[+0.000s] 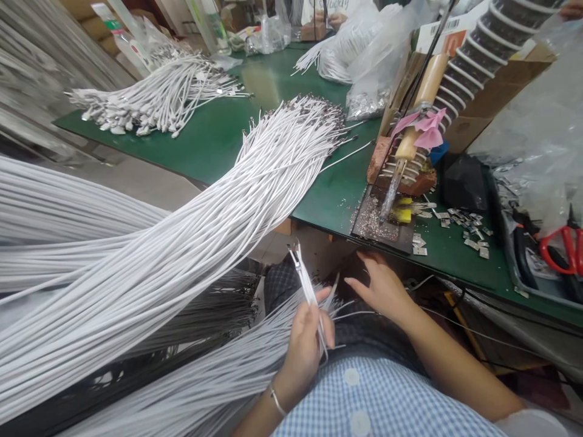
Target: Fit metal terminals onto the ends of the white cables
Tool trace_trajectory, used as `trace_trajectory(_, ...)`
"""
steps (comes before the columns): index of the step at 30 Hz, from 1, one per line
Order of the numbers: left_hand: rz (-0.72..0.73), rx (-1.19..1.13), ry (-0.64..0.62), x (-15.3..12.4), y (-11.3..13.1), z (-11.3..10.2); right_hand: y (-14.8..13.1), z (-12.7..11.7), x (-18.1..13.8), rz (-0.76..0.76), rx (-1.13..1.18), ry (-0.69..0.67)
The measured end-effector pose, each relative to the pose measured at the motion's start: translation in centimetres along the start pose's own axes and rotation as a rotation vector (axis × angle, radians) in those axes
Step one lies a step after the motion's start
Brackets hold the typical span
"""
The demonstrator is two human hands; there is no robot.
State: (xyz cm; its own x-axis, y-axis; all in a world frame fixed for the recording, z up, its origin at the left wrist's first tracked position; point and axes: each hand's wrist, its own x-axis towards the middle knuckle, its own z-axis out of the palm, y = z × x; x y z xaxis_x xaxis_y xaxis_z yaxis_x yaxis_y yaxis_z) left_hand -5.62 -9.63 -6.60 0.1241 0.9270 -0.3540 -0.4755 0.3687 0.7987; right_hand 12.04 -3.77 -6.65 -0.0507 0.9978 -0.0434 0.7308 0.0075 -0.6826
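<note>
A green surface (319,200) is stretching across the view, its near edge running just beyond the person's lap. On its far left a pile (155,94) of white wires is lying, with a bottle (109,21) standing behind it. A big bundle (228,206) is coming in from the left and resting its dark-tipped ends on the middle of the surface. Clear bags (368,79) are sitting farther back, and another person's hand (337,19) is showing at the far end. On the right an iron (407,144) is leaning tip down over a speckled plate (376,224), a pink cloth (430,126) wrapping its handle and a ribbed hose (478,51) rising alongside. Small metal parts (473,233) are lying scattered near it, and red-handled pliers (565,252) are resting in a tray (514,267).

The left hand (306,340) is holding a few short-looking wires (306,279) above the lap, in front of the surface's near edge. Its fingers are pinching them. Their long axis is slanting up and slightly left, the metal-tipped ends pointing away from the body toward the big bundle. The right hand (380,285) is hovering by the surface's edge, thumb and fingers spread. A lower bundle (218,376) is running from the bottom left toward the left hand.
</note>
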Motion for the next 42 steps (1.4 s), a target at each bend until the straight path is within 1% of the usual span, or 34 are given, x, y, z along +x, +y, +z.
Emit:
trace_trajectory(1, -0.012, 0.045, -0.036, -0.1, -0.1, 0.0, -0.2, -0.1, 0.0, -0.038, 0.051, -0.017)
trace_trajectory(2, -0.026, 0.083, -0.078, -0.2, -0.2, -0.1, -0.6, -0.3, -0.1, -0.075, 0.150, -0.059)
trace_trajectory(4, -0.059, 0.138, -0.172, -0.4, -0.4, -0.1, -1.5, -0.4, 0.0, -0.105, 0.428, -0.187)
trace_trajectory(5, -0.076, 0.162, -0.221, -0.6, -0.4, -0.1, -1.9, -0.4, 0.0, -0.088, 0.575, -0.243)
trace_trajectory(7, -0.116, 0.215, -0.301, -0.8, -0.4, -0.1, -2.7, -0.3, 0.1, -0.024, 0.801, -0.293)
trace_trajectory(9, -0.139, 0.263, -0.331, -0.8, -0.3, 0.0, -3.3, 0.0, 0.1, 0.027, 0.900, -0.296)
trace_trajectory(12, -0.133, 0.286, -0.275, -0.6, 0.1, 0.3, -3.9, 0.5, -0.4, 0.043, 0.923, -0.315)
trace_trajectory(17, -0.068, 0.257, -0.152, 0.1, 0.3, 0.5, -4.1, 0.8, -1.3, 0.010, 0.947, -0.442)
trace_trajectory(19, -0.058, 0.266, -0.128, 0.1, 0.2, 0.4, -4.0, 0.7, -1.4, -0.021, 0.926, -0.423)
trace_trajectory(21, -0.048, 0.278, -0.113, 0.1, 0.2, 0.3, -3.9, 0.4, -1.3, -0.041, 0.897, -0.368)
trace_trajectory(26, -0.017, 0.303, -0.075, -0.2, 0.2, 0.2, -3.6, 0.2, -1.1, -0.010, 0.888, -0.287)
trace_trajectory(28, -0.027, 0.303, -0.067, -0.2, 0.2, 0.2, -3.6, 0.1, -1.0, -0.012, 0.863, -0.282)
trace_trajectory(32, -0.055, 0.274, -0.053, -0.2, 0.1, 0.3, -3.6, -0.1, -1.1, -0.074, 0.791, -0.282)
trace_trajectory(37, -0.055, 0.254, -0.026, -0.2, 0.1, 0.2, -3.3, -0.2, -1.1, -0.078, 0.854, -0.310)
trace_trajectory(42, -0.048, 0.254, -0.037, -0.2, 0.0, 0.1, -3.2, -0.2, -1.0, -0.049, 0.892, -0.329)
